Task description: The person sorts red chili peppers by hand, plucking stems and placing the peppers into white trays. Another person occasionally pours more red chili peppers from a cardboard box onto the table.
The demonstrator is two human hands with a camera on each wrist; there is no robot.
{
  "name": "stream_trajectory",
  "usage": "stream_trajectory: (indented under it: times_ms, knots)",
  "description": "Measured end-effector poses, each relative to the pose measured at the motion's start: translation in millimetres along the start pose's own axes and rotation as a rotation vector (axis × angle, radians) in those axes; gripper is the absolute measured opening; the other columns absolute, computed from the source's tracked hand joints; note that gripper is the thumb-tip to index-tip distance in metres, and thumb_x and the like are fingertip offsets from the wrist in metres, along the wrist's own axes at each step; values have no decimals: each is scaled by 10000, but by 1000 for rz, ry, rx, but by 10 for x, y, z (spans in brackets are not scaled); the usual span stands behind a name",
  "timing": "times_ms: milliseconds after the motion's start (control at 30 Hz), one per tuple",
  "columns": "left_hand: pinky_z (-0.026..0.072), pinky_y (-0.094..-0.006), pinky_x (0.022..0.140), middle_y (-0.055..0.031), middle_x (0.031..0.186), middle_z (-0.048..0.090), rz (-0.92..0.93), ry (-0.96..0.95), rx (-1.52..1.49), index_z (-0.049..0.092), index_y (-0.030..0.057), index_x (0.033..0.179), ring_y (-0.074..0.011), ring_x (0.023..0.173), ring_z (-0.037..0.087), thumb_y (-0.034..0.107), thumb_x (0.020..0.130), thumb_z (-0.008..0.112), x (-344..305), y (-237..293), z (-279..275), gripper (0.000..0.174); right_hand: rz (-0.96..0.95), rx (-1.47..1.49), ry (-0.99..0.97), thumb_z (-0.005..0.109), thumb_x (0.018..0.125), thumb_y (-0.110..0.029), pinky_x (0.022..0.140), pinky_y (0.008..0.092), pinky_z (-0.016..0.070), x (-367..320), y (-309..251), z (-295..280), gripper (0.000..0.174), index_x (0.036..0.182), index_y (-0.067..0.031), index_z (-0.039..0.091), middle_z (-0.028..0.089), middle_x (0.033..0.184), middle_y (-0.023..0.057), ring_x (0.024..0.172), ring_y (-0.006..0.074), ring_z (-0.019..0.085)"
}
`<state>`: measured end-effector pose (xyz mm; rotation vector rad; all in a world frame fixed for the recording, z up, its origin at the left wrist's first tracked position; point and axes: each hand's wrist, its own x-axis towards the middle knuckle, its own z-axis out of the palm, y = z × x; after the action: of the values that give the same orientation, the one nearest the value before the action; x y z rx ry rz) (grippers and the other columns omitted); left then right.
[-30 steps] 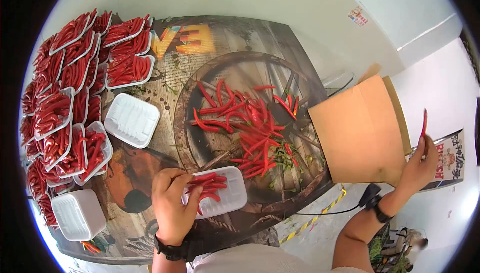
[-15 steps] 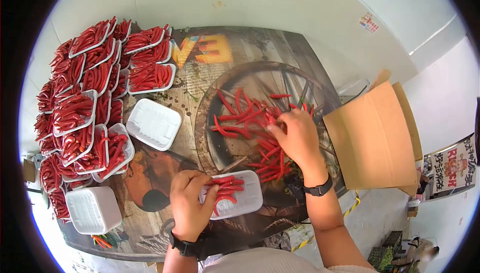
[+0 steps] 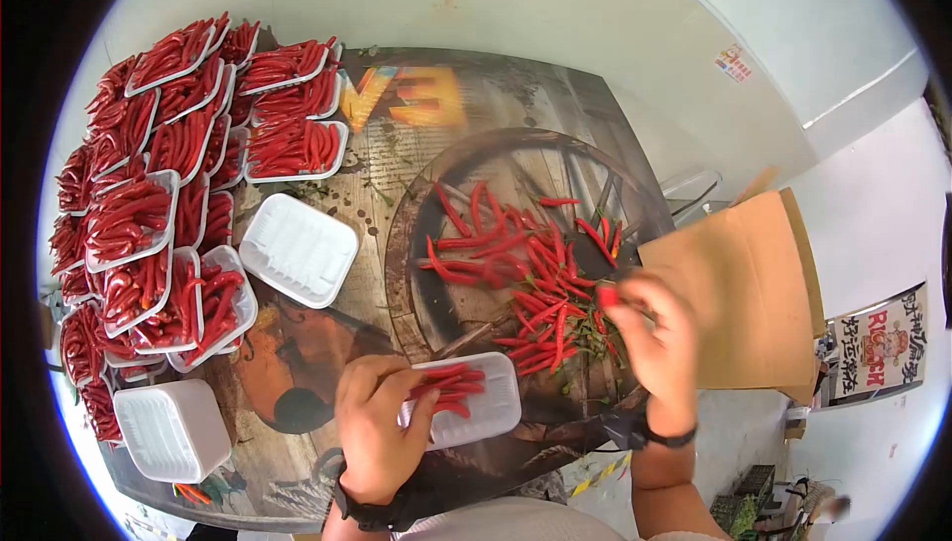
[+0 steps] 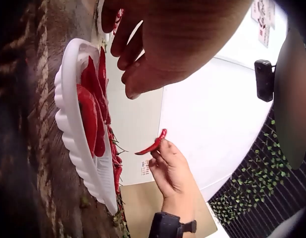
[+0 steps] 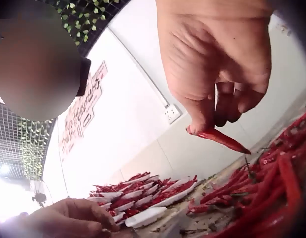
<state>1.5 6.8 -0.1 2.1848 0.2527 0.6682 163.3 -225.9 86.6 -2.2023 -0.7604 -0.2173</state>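
Observation:
A white foam tray (image 3: pixel 486 420) with a few red chillies (image 3: pixel 451 387) lies near the table's front edge. My left hand (image 3: pixel 416 407) rests at its left end, fingers loosely curled over the chillies. In the left wrist view those fingers (image 4: pixel 130 64) hover just above the tray (image 4: pixel 76 144). My right hand (image 3: pixel 615 301) pinches one red chilli (image 3: pixel 607 295) at the right side of the loose chilli pile (image 3: pixel 526 273). The right wrist view shows the pinched chilli (image 5: pixel 220 139) held above the pile (image 5: pixel 272 193).
Many filled chilli trays (image 3: pixel 149 174) are stacked along the table's left side. An empty tray (image 3: pixel 297 248) lies beside them, and a stack of empty trays (image 3: pixel 169 432) stands at the front left. A cardboard box (image 3: pixel 744 293) stands to the right of the table.
My right hand came in from the far right, reached into the pile, and now lifts off its right side pinching a chilli. My left hand has stayed at the tray.

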Motion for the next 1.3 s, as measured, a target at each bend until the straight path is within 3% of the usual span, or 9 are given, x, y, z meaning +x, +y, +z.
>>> stream_trajectory:
  times_ms: [233,400,467,567,633,767,1000,1167,1300]
  knots:
    - [471,-426,802,-118,963,614,-29,1,-22,678,23,880,-333,933,590,44,698,794,3,10,-13,217,-20,-711,804,635,983,-152,813,295,497,-217,-124,-1552,200,1094,10,670,682,977,71,889,155,618]
    - [471,-427,806,-126,962,610,-44,19,-24,672,21,879,-338,937,588,54,708,791,-7,-16,-3,211,169,-1149,850,628,975,-150,821,347,510,-94,92,-1977,203,1117,-16,682,693,1018,111,907,224,642]
    - [477,-419,822,-134,980,614,-27,7,-16,669,13,901,-336,946,592,35,697,788,-19,-42,-12,236,235,-1203,641,601,993,-184,846,367,512,-85,265,-2054,239,1139,-18,691,708,1049,118,930,250,656]
    - [482,-409,837,-143,998,619,-23,-9,-5,667,6,925,-334,953,596,20,691,785,-20,-30,-3,263,-111,-1091,634,639,939,-154,857,405,508,85,149,-1439,194,1069,-19,689,700,1075,132,984,300,658]
    - [481,-407,836,-145,998,620,-20,-22,12,667,7,928,-333,951,596,23,695,785,-22,-12,-8,262,21,-626,534,686,899,-155,851,413,504,145,54,-684,197,1048,-27,688,693,1059,146,979,315,654]
    - [477,-402,833,-146,999,623,-58,-14,9,674,8,939,-333,943,595,41,708,785,-13,-9,-2,259,-22,-310,-64,719,862,-163,862,456,499,404,377,161,359,1197,-77,624,625,1099,185,1024,390,608]
    - [464,-425,881,-160,1060,618,-120,-86,70,652,2,1077,-353,1011,576,127,694,827,2,2,-6,440,119,-386,-238,679,885,-131,926,439,477,428,583,715,329,1205,-68,630,618,1156,186,1081,382,582]
    - [482,-430,879,-162,1080,628,-12,-199,-11,663,4,1080,-368,1007,602,191,652,872,26,30,-3,511,-301,-53,-361,668,845,-57,884,453,488,479,525,861,374,1217,-67,627,614,1150,168,1048,387,588]
    - [491,-434,871,-158,1078,635,5,-192,7,667,5,1071,-366,990,613,188,645,873,24,9,-19,507,-256,-23,-289,681,850,-71,886,444,491,321,293,623,387,1233,-58,622,618,1142,154,1041,372,593]
